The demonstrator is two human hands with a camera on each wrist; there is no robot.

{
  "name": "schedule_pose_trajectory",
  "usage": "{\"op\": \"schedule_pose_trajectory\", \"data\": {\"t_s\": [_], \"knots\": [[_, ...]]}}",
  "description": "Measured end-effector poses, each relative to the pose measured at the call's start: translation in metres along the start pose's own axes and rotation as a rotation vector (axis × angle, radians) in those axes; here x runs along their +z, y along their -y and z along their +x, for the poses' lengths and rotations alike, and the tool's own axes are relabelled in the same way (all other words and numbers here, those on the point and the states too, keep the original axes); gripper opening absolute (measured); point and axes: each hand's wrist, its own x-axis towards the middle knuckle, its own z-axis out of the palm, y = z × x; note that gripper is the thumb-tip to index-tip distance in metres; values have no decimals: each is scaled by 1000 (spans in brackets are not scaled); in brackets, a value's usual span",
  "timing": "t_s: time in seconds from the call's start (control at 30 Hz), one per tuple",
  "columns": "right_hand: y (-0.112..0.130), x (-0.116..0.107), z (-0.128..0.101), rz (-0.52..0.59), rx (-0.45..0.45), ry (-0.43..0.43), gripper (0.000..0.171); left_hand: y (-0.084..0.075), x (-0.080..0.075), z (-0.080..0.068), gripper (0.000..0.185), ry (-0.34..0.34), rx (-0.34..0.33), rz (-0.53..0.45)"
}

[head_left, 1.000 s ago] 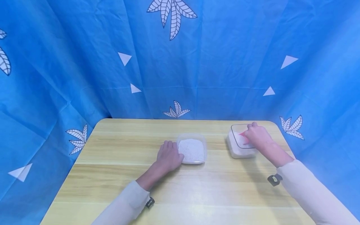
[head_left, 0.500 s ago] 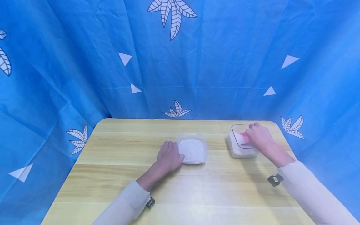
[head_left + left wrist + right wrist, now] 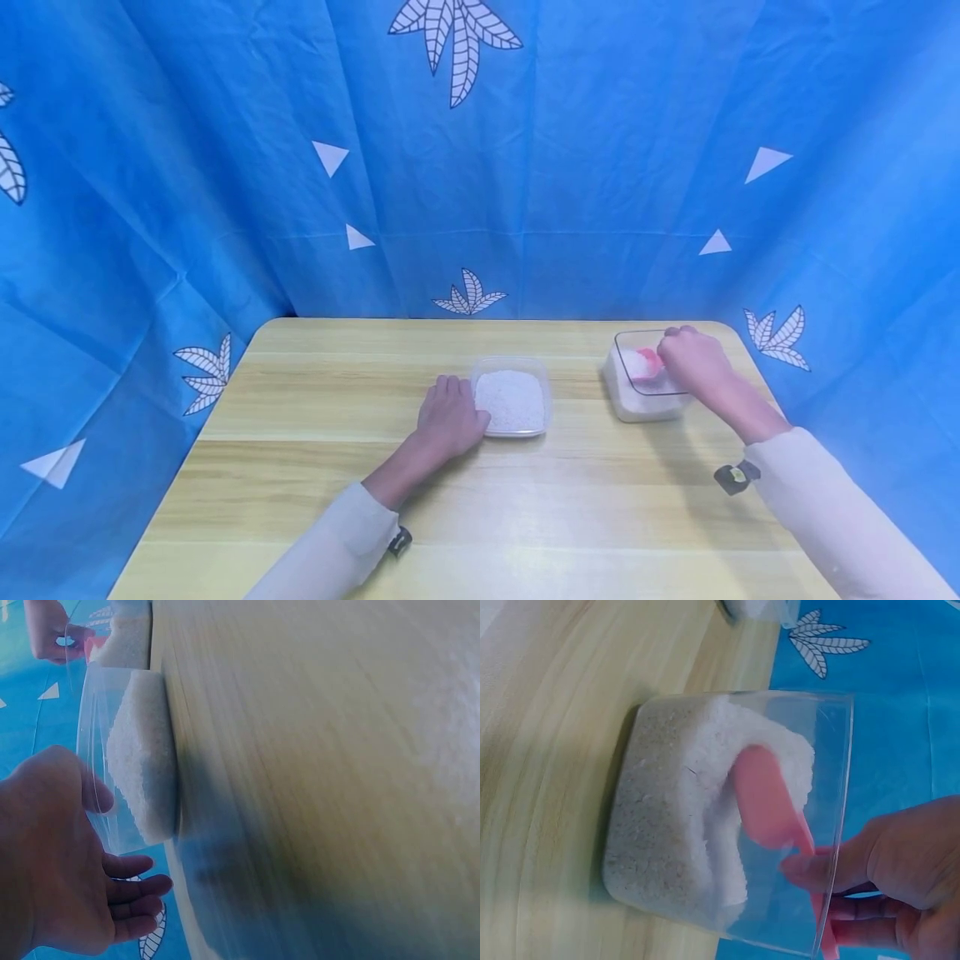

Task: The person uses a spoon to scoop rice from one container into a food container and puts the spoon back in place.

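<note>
Right hand (image 3: 693, 360): fingers pinching pink scoop (image 3: 769, 802), now raised and loaded with white grains inside right clear container (image 3: 643, 392), previously dug lower; left hand (image 3: 448, 421): fingers relaxed, resting against the shallower grain container (image 3: 513, 400) mid-table (image 3: 300, 467), unmoved.

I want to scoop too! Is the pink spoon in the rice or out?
In. The pink spoon has its bowl dug into the white grains inside the clear tub, and the right hand holds its handle.
</note>
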Motion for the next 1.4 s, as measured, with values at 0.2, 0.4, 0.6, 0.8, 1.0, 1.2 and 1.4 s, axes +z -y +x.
{"op": "schedule_pose_trajectory", "data": {"t_s": [0.2,0.4,0.6,0.8,1.0,1.2,1.4], "knots": [[-3,-2,-1,58,-8,-4,17,0,0,0,43,-1,0,-6],[-8,-3,-1,102,7,41,13,-1,-1,-1,44,-4,-1,-5],[-16,-5,-4,163,13,50,10,0,0,0,44,-8,1,-6],[-21,-8,-8,179,10,53,9,1,0,-1,43,-8,5,-3],[-24,-10,-11,210,30,64,20,0,0,-1,43,-6,2,-3],[-30,-10,-15,279,33,38,22,-1,-2,0,43,3,-4,-4],[-35,-8,-18,321,15,-3,20,-1,-2,0,45,5,-1,-11]]}}
